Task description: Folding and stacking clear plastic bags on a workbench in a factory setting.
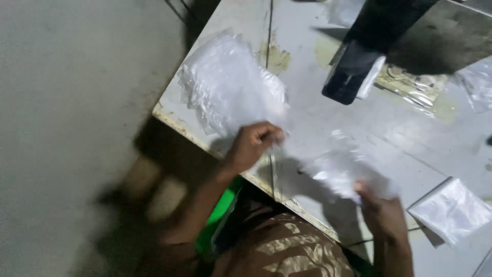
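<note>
My left hand (252, 145) pinches the near edge of a heap of clear plastic bags (225, 84) that lies at the table's left corner. My right hand (384, 213) grips a single clear plastic bag (341, 166), held just above the tabletop between the two hands. The frame is blurred, so the finger detail is unclear.
The table (312, 118) is white and stained, its left edge running diagonally above a grey floor (72, 102). A black device (353, 72) stands at the back. More clear bags lie at the right: a small stack (453, 209), a packet (415, 87) and another bag (476, 82).
</note>
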